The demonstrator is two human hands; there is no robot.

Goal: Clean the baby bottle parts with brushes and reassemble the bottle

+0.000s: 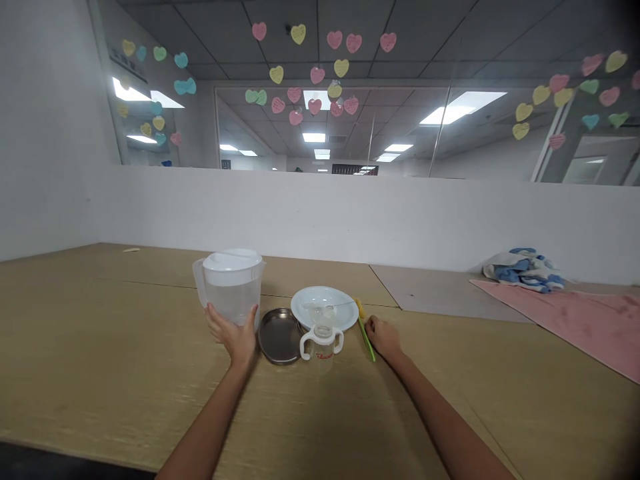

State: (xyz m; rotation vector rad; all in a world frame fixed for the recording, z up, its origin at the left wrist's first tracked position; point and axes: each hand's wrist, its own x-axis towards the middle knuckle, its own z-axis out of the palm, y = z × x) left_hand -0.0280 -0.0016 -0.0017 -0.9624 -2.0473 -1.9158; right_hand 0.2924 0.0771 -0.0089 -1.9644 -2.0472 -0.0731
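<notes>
A translucent white pitcher (pixel 233 300) with a lid and a side handle stands upright on the left. My left hand (pixel 237 339) is pressed to its near side, with thumb and fingers spread around the lower part. To the right, my right hand (pixel 384 337) rests on the table with its fingers curled in. Just beside it lies a brush with a green handle (pixel 367 343) and a yellow head. Between my hands are a clear baby bottle (pixel 323 353) with white twin handles, a round metal tray (pixel 280 337) and a white plate (pixel 320 295) holding clear, partly hidden items.
The wood-patterned table (pixel 125 373) runs back to a white wall. A pink cloth (pixel 575 320) covers its right part, and a crumpled blue-and-white cloth (pixel 525 270) lies behind it. Windows with heart-shaped notes are above. A small pale object (pixel 131 250) lies far left.
</notes>
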